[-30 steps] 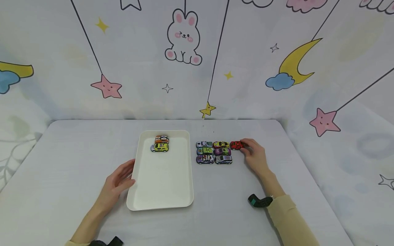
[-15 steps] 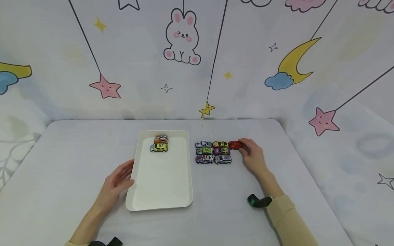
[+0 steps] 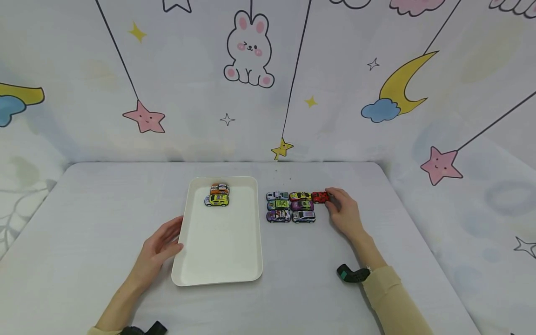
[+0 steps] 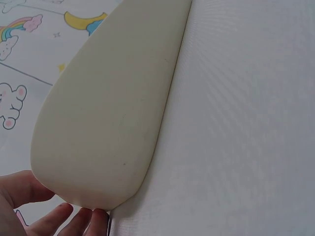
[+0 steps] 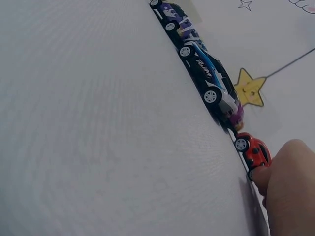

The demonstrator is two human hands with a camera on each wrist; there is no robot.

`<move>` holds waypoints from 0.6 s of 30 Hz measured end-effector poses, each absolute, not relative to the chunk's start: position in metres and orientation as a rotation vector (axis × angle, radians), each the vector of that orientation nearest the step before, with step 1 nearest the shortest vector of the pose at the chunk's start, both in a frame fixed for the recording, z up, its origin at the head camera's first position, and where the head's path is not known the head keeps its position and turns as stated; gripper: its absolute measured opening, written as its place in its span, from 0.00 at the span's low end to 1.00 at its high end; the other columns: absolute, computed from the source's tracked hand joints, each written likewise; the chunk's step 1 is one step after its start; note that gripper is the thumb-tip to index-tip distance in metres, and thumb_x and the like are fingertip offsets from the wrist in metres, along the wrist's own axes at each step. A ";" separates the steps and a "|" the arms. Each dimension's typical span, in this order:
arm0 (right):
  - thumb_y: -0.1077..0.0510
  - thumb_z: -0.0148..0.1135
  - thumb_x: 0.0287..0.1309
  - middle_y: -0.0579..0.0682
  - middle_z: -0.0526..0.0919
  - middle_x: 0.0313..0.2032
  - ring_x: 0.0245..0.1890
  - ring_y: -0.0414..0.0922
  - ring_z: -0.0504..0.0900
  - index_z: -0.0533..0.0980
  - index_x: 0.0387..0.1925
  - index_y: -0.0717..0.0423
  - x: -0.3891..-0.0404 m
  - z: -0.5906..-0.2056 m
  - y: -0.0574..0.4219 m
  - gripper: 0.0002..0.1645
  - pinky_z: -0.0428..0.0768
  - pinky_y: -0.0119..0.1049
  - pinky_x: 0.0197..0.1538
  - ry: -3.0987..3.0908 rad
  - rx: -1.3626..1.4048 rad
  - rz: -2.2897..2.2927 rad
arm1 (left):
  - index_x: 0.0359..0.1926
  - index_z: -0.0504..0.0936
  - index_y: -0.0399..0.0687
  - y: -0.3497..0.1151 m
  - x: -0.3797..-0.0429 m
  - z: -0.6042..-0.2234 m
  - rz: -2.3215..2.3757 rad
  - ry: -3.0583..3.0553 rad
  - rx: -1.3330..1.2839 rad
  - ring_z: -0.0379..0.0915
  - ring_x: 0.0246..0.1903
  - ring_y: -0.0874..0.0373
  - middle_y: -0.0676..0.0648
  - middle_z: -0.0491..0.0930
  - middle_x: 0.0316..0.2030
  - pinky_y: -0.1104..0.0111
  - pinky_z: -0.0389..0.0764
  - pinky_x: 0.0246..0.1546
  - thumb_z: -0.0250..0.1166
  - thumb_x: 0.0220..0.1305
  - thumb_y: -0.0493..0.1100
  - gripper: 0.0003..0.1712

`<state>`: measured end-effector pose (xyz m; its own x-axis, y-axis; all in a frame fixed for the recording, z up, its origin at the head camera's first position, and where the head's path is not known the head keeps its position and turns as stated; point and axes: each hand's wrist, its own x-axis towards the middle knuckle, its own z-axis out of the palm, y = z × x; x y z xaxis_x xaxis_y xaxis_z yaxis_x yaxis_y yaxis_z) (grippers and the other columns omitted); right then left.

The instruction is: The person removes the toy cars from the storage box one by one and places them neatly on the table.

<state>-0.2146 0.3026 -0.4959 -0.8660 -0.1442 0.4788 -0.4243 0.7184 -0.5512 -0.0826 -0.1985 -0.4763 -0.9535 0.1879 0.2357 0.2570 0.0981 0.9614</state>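
Observation:
A white tray (image 3: 219, 242) stands left of the table's middle, with an orange toy car (image 3: 219, 189) and a yellow toy car (image 3: 217, 200) near its far end. My left hand (image 3: 157, 249) touches the tray's left side; in the left wrist view its fingertips (image 4: 64, 209) rest against the tray's outer wall. Right of the tray, several toy cars stand side by side in short rows. My right hand (image 3: 345, 211) pinches a red toy car (image 3: 320, 197) by its right end, at the far row's right end. The right wrist view shows the red car's wheels down at the tabletop.
Among the parked cars are a purple one (image 3: 302, 205), a green one (image 3: 278, 205) and a silver-and-black one (image 3: 303, 217). White cloth (image 3: 293, 260) covers the table, whose far edge meets a backdrop (image 3: 188, 83) printed with cartoon figures.
The right hand has shifted slightly left with the red car, which now sits closer to the yellow car beside it. The left hand and tray have kept their place.

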 end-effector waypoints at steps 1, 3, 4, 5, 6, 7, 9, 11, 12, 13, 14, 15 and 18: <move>0.74 0.66 0.54 0.60 0.82 0.53 0.56 0.58 0.80 0.78 0.55 0.65 -0.215 -0.496 0.303 0.24 0.76 0.51 0.62 -2.518 0.435 0.949 | 0.71 0.59 0.26 -0.198 -0.083 -0.476 -2.021 -2.290 -0.463 0.67 0.66 0.68 0.43 0.69 0.69 0.81 0.71 0.62 0.57 0.68 0.26 0.33; 0.74 0.66 0.53 0.60 0.82 0.53 0.56 0.58 0.80 0.78 0.55 0.65 -0.214 -0.496 0.303 0.25 0.76 0.52 0.62 -2.511 0.440 0.945 | 0.71 0.59 0.26 -0.198 -0.083 -0.476 -2.018 -2.292 -0.463 0.67 0.66 0.69 0.43 0.69 0.69 0.81 0.71 0.62 0.57 0.68 0.26 0.33; 0.75 0.66 0.53 0.60 0.82 0.53 0.55 0.58 0.80 0.78 0.55 0.65 -0.214 -0.496 0.302 0.25 0.76 0.52 0.61 -2.508 0.442 0.941 | 0.71 0.59 0.26 -0.198 -0.083 -0.476 -2.018 -2.291 -0.462 0.67 0.66 0.69 0.43 0.69 0.69 0.81 0.71 0.62 0.57 0.68 0.26 0.33; 0.75 0.66 0.53 0.60 0.82 0.53 0.55 0.58 0.80 0.78 0.55 0.65 -0.214 -0.496 0.302 0.25 0.76 0.53 0.61 -2.505 0.446 0.939 | 0.71 0.59 0.25 -0.199 -0.083 -0.476 -2.021 -2.288 -0.462 0.67 0.66 0.69 0.43 0.69 0.69 0.81 0.71 0.62 0.57 0.68 0.26 0.33; 0.75 0.66 0.53 0.60 0.82 0.53 0.55 0.58 0.80 0.78 0.54 0.65 -0.214 -0.496 0.302 0.25 0.76 0.53 0.61 -2.498 0.452 0.935 | 0.71 0.59 0.25 -0.199 -0.083 -0.476 -2.023 -2.285 -0.463 0.67 0.66 0.69 0.43 0.68 0.69 0.81 0.71 0.62 0.57 0.68 0.26 0.33; 0.75 0.66 0.53 0.60 0.82 0.53 0.55 0.58 0.80 0.78 0.54 0.65 -0.213 -0.496 0.302 0.25 0.76 0.53 0.61 -2.496 0.453 0.935 | 0.71 0.59 0.25 -0.199 -0.083 -0.476 -2.025 -2.282 -0.465 0.67 0.66 0.69 0.42 0.68 0.69 0.81 0.71 0.62 0.57 0.68 0.26 0.33; 0.75 0.66 0.52 0.61 0.82 0.53 0.55 0.59 0.80 0.79 0.54 0.66 -0.213 -0.495 0.301 0.25 0.76 0.52 0.61 -2.488 0.462 0.935 | 0.71 0.59 0.25 -0.199 -0.083 -0.476 -2.030 -2.275 -0.468 0.66 0.67 0.68 0.42 0.68 0.69 0.81 0.71 0.62 0.57 0.67 0.26 0.33; 0.75 0.66 0.52 0.61 0.82 0.53 0.55 0.59 0.80 0.79 0.54 0.66 -0.212 -0.495 0.301 0.25 0.75 0.51 0.62 -2.481 0.466 0.937 | 0.71 0.59 0.25 -0.198 -0.083 -0.476 -2.032 -2.271 -0.471 0.67 0.67 0.68 0.42 0.68 0.69 0.81 0.71 0.62 0.57 0.67 0.26 0.33; 0.75 0.66 0.52 0.61 0.82 0.53 0.55 0.59 0.80 0.79 0.54 0.66 -0.212 -0.494 0.301 0.25 0.75 0.51 0.62 -2.477 0.469 0.938 | 0.71 0.59 0.25 -0.198 -0.083 -0.476 -2.032 -2.270 -0.471 0.67 0.67 0.68 0.43 0.68 0.69 0.82 0.71 0.62 0.57 0.67 0.26 0.33; 0.75 0.66 0.52 0.61 0.82 0.53 0.56 0.59 0.80 0.79 0.54 0.66 -0.212 -0.494 0.300 0.25 0.75 0.51 0.62 -2.473 0.468 0.938 | 0.71 0.59 0.25 -0.198 -0.083 -0.476 -2.030 -2.272 -0.471 0.67 0.66 0.68 0.43 0.69 0.69 0.82 0.71 0.62 0.57 0.67 0.26 0.33; 0.75 0.66 0.52 0.61 0.82 0.53 0.56 0.59 0.80 0.79 0.54 0.66 -0.212 -0.494 0.300 0.25 0.75 0.50 0.62 -2.465 0.473 0.936 | 0.71 0.59 0.25 -0.198 -0.083 -0.476 -2.029 -2.273 -0.469 0.67 0.66 0.68 0.43 0.69 0.69 0.82 0.71 0.62 0.58 0.67 0.26 0.33; 0.75 0.66 0.52 0.61 0.82 0.54 0.56 0.59 0.79 0.79 0.54 0.66 -0.211 -0.494 0.300 0.25 0.75 0.50 0.63 -2.452 0.477 0.934 | 0.71 0.59 0.25 -0.198 -0.083 -0.476 -2.027 -2.275 -0.468 0.67 0.66 0.68 0.43 0.69 0.69 0.82 0.71 0.62 0.58 0.67 0.26 0.33; 0.75 0.65 0.51 0.61 0.81 0.54 0.58 0.59 0.78 0.79 0.54 0.67 -0.211 -0.492 0.298 0.25 0.74 0.42 0.65 -2.393 0.487 0.949 | 0.71 0.60 0.26 -0.199 -0.083 -0.477 -2.024 -2.282 -0.459 0.67 0.66 0.69 0.43 0.69 0.69 0.82 0.71 0.62 0.58 0.67 0.26 0.33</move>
<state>-0.2107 0.2978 -0.4917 -0.8027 -0.1364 0.5806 -0.4971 0.6907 -0.5251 -0.0832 -0.1987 -0.4766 -0.9541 0.1823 0.2377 0.2577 0.0953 0.9615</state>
